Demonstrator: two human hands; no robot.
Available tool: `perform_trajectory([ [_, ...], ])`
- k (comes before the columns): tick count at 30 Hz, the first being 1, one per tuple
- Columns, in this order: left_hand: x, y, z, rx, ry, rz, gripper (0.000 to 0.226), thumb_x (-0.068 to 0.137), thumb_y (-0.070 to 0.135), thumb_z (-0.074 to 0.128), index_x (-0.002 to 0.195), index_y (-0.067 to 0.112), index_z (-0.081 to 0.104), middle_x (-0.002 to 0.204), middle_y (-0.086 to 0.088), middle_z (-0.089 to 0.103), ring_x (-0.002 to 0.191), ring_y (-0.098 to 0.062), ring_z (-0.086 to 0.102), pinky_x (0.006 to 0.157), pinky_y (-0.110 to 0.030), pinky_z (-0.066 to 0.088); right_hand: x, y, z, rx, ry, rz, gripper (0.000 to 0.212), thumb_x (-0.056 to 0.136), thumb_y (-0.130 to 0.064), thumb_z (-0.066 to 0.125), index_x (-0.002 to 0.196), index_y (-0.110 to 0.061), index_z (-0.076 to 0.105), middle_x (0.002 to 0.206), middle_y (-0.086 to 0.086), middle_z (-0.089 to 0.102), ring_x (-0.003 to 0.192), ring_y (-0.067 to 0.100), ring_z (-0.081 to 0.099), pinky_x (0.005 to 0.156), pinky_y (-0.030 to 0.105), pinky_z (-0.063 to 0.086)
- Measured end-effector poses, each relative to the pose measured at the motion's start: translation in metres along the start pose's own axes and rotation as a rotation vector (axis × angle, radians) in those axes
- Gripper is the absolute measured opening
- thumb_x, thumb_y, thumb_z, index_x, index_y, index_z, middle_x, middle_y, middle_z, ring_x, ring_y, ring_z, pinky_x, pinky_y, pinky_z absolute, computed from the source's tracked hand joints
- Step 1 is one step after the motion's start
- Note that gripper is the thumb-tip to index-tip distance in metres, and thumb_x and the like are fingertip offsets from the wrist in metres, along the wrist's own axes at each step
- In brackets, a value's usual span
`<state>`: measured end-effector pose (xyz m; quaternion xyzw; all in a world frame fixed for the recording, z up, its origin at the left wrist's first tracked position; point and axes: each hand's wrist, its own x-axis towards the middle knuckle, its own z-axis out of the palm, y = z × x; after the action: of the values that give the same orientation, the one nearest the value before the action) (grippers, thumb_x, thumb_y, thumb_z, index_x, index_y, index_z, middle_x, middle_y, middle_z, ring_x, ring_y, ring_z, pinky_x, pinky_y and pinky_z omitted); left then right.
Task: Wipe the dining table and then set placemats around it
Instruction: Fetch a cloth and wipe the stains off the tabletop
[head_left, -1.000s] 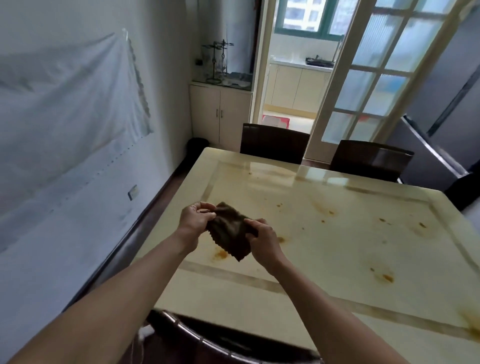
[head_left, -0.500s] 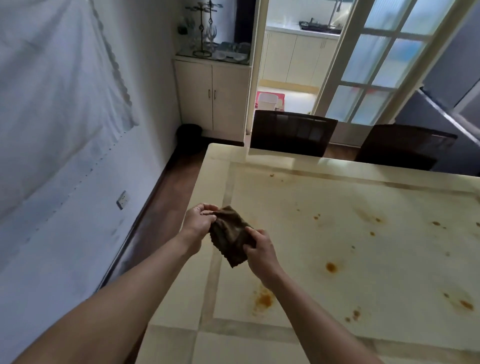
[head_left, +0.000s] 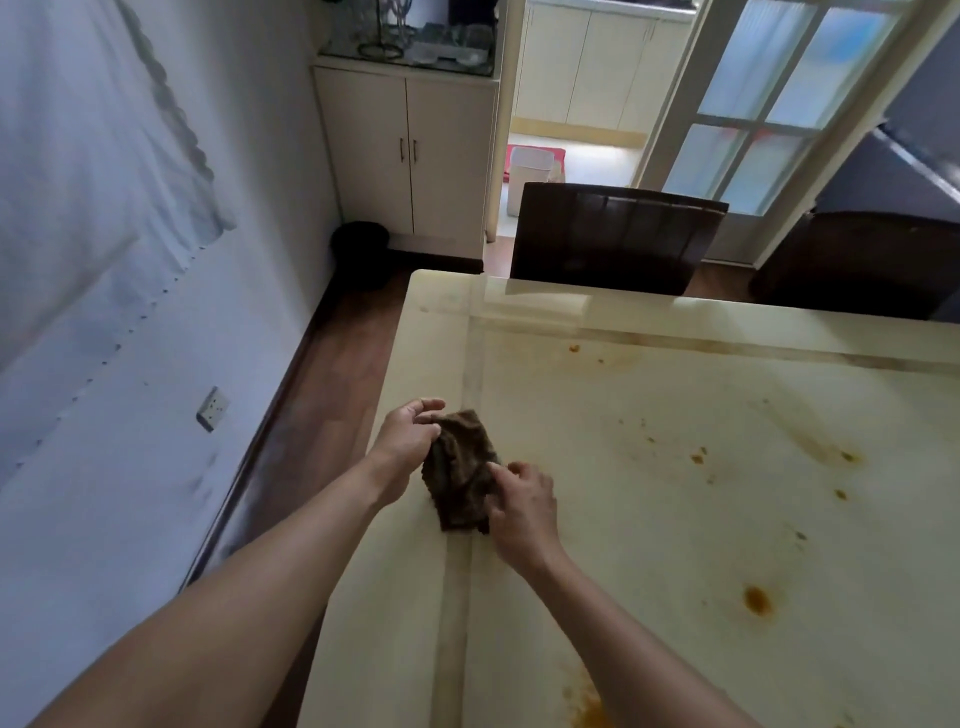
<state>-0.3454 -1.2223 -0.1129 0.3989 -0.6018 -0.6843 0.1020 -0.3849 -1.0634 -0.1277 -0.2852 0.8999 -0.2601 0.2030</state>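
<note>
The left hand (head_left: 408, 436) and right hand (head_left: 522, 506) each pinch the bunched cloth (head_left: 462, 470) just above the table's (head_left: 675, 519) left border, and wiping with it wadded like this would likely smear the orange stains (head_left: 756, 600) rather than lift them.

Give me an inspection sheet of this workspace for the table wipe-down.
Surface: table cream and glossy, with orange stains scattered across it.
Job's things: brown cloth held over the table's left border; placemats nothing seen.
Clutter: nothing seen.
Grips: left hand and right hand both hold the cloth.
Cables: nothing seen.
Surroundings: two dark chairs at the far edge; cabinet; wall socket; open doorway.
</note>
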Motion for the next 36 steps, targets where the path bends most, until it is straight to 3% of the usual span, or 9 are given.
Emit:
perform_trajectory([
  [3, 0.017, -0.02, -0.013, 0.212, 0.038, 0.053, 0.042, 0.091, 0.001, 0.044, 0.13, 0.015, 0.052, 0.135, -0.007, 0.051, 0.118, -0.014, 0.048, 0.089, -0.024, 0.039, 0.018, 0.006, 0.014, -0.251, 0.008, -0.171, 0.055, 0.095, -0.02, 0.038, 0.148, -0.024, 0.025, 0.157, 0.005, 0.011, 0.144, 0.025, 0.006, 0.116, 0.037, 0.008],
  [6, 0.033, -0.04, -0.029, 0.606, 0.137, 0.188, 0.045, 0.094, 0.007, 0.041, 0.137, 0.017, 0.046, 0.143, -0.006, 0.046, 0.131, -0.018, 0.041, 0.102, -0.027, 0.034, 0.044, 0.004, 0.034, -0.375, -0.116, -0.341, 0.059, 0.099, -0.036, 0.029, 0.151, -0.028, 0.001, 0.158, -0.005, -0.016, 0.144, 0.019, -0.022, 0.113, 0.038, -0.017],
  [8, 0.044, -0.051, -0.037, 0.899, 0.147, 0.252, 0.047, 0.098, 0.01, 0.036, 0.145, 0.015, 0.034, 0.154, -0.005, 0.029, 0.144, -0.021, 0.019, 0.114, -0.033, 0.017, 0.061, 0.0, 0.047, -0.446, -0.169, -0.365, 0.061, 0.099, -0.045, 0.023, 0.151, -0.03, -0.006, 0.157, -0.007, -0.019, 0.142, 0.017, -0.025, 0.111, 0.04, -0.02],
  [11, 0.06, -0.058, -0.042, 1.079, 0.143, 0.262, 0.051, 0.101, 0.019, 0.029, 0.15, 0.017, 0.017, 0.159, 0.001, 0.009, 0.147, -0.02, -0.001, 0.117, -0.037, 0.006, 0.084, -0.002, 0.062, -0.469, -0.151, -0.339, 0.06, 0.098, -0.049, 0.015, 0.149, -0.031, -0.01, 0.157, -0.009, -0.019, 0.139, 0.014, -0.03, 0.111, 0.042, -0.022],
  [14, 0.08, -0.055, -0.042, 1.081, 0.105, 0.234, 0.052, 0.103, 0.026, 0.023, 0.152, 0.019, 0.008, 0.16, 0.003, -0.002, 0.146, -0.018, -0.009, 0.117, -0.036, 0.0, 0.108, -0.008, 0.066, -0.48, -0.106, -0.316, 0.06, 0.097, -0.049, 0.012, 0.149, -0.031, -0.01, 0.157, -0.009, -0.019, 0.135, 0.011, -0.032, 0.109, 0.042, -0.025],
  [19, 0.118, -0.042, -0.034, 1.055, 0.089, 0.242, 0.052, 0.103, 0.031, 0.019, 0.152, 0.024, 0.003, 0.159, 0.007, -0.005, 0.146, -0.013, -0.011, 0.116, -0.033, -0.002, 0.155, -0.022, 0.063, -0.463, -0.069, -0.278, 0.058, 0.098, -0.049, 0.013, 0.149, -0.032, -0.008, 0.157, -0.01, -0.016, 0.142, 0.014, -0.024, 0.107, 0.042, -0.026],
  [36, 0.197, -0.014, -0.027, 0.927, 0.152, 0.302, 0.052, 0.102, 0.038, 0.019, 0.151, 0.023, 0.008, 0.159, 0.008, -0.001, 0.146, -0.01, -0.008, 0.117, -0.035, 0.003, 0.301, -0.063, 0.051, -0.396, -0.081, -0.183, 0.056, 0.099, -0.044, 0.013, 0.15, -0.031, -0.006, 0.157, -0.01, -0.019, 0.142, 0.016, -0.025, 0.112, 0.047, -0.022],
])
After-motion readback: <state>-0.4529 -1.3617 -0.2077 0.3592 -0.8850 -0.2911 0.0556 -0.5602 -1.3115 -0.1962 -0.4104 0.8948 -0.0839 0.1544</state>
